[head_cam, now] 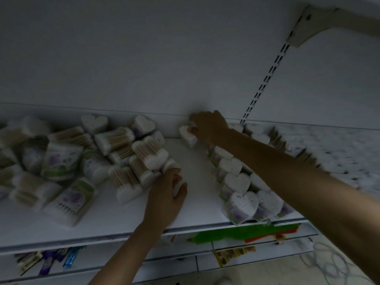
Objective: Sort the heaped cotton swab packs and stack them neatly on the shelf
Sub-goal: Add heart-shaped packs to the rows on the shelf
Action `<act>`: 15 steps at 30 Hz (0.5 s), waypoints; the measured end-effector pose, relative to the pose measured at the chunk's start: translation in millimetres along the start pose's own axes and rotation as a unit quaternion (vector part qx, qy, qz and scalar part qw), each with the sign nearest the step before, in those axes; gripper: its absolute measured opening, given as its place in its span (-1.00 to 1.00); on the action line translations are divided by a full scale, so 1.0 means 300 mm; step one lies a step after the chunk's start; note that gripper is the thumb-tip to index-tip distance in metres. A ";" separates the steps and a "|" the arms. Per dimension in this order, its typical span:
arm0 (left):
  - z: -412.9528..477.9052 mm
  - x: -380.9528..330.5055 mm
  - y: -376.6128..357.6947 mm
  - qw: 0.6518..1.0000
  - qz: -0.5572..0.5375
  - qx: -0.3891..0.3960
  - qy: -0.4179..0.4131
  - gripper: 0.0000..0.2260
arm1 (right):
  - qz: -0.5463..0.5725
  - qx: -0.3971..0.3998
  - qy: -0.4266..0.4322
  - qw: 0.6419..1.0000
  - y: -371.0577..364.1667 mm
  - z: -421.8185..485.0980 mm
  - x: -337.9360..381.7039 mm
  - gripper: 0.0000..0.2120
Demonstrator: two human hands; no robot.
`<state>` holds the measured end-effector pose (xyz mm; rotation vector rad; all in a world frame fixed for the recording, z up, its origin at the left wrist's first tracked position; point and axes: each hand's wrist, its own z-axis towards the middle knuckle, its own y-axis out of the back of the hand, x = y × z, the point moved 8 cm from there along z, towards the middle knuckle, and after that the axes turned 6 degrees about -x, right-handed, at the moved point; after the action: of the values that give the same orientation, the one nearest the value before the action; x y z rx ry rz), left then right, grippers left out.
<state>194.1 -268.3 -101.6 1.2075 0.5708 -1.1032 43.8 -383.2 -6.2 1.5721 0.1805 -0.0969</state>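
Observation:
A heap of heart-shaped cotton swab packs [67,161] lies jumbled on the left of the white shelf [123,219]. A neat row of upright packs [238,182] runs along the right, from the front edge toward the back wall. My right hand [207,126] reaches to the back of the shelf and grips one heart-shaped pack [188,136] at the far end of that row. My left hand [166,194] sits at the heap's right edge, fingers curled round a pack [174,183] that it mostly hides.
A slotted upright rail [265,83] and a bracket [312,23] stand on the back wall above right. Further white goods [333,153] fill the shelf's right part. Lower shelves hold colourful small packets [51,262] and a green sheet [236,233]. Bare shelf lies between heap and row.

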 end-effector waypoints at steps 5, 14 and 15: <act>0.000 -0.010 0.000 1.000 0.002 -0.009 -0.001 -0.65 | -0.123 -0.082 0.068 0.987 0.051 -0.028 0.045 -0.64; 0.006 -0.010 0.005 0.999 0.013 -0.024 -0.020 -0.67 | 0.097 -0.104 0.014 0.990 0.043 0.011 -0.078 -0.74; 0.007 -0.009 0.003 0.999 0.017 -0.024 -0.023 -0.67 | 0.136 -0.074 0.027 0.988 0.027 0.018 -0.081 -0.71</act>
<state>193.4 -269.4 -98.2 1.1432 0.5376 -1.0800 21.6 -389.8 6.1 1.4371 0.0145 0.1700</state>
